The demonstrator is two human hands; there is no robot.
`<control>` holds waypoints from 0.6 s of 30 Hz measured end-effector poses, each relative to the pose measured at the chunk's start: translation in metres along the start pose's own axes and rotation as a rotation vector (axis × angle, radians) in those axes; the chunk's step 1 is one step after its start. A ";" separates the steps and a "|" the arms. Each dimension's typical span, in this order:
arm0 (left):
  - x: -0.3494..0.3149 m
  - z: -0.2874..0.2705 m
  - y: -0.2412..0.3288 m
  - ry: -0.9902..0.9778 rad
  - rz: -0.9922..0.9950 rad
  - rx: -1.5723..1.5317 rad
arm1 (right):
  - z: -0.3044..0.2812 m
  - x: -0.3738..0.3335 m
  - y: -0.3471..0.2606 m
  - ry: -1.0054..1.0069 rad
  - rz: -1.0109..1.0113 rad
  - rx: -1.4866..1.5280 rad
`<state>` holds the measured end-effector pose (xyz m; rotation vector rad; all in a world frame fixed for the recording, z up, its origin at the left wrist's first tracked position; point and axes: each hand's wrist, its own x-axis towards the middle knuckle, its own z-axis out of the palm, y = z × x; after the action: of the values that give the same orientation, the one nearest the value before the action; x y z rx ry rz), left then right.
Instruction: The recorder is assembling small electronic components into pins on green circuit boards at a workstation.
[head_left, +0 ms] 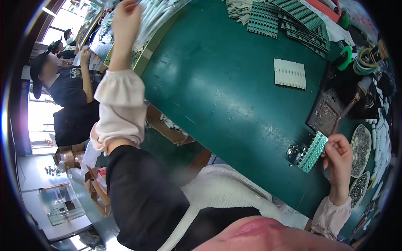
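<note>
Your right hand [340, 154] pinches the small green rectangular circuit-board strip [313, 152] by its near edge, just above the dark green tabletop [217, 83]. It looks light, stiff and brittle; keep to the edges. Your left hand [125, 16] reaches far left, grip unclear.

Dark green worktable [217, 83]; on it a white ridged panel [289, 73]. Right of that panel, the right hand [340, 152] pinches a bright green circuit strip [313, 152] dotted white. Pale pink cuffs.
</note>
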<state>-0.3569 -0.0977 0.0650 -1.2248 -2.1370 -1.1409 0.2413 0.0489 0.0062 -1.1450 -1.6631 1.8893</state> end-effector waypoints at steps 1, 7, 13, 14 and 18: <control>0.009 -0.013 -0.049 0.178 0.007 0.254 | 0.001 -0.001 -0.003 -0.008 0.009 -0.004; 0.058 -0.071 -0.213 -0.776 -0.698 0.803 | 0.004 0.007 -0.004 -0.055 -0.020 0.045; 0.019 -0.019 -0.195 0.230 -1.189 -0.674 | 0.013 0.002 -0.009 -0.015 -0.033 0.025; 0.017 -0.009 -0.177 0.240 -1.201 -0.609 | 0.013 0.002 -0.009 0.008 -0.028 0.020; 0.002 -0.066 -0.183 -0.211 -0.571 0.178 | 0.011 0.000 -0.010 -0.022 -0.027 0.040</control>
<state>-0.5167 -0.2009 0.0230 -0.6933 -2.7889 -1.0285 0.2303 0.0439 0.0152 -1.0845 -1.6361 1.9159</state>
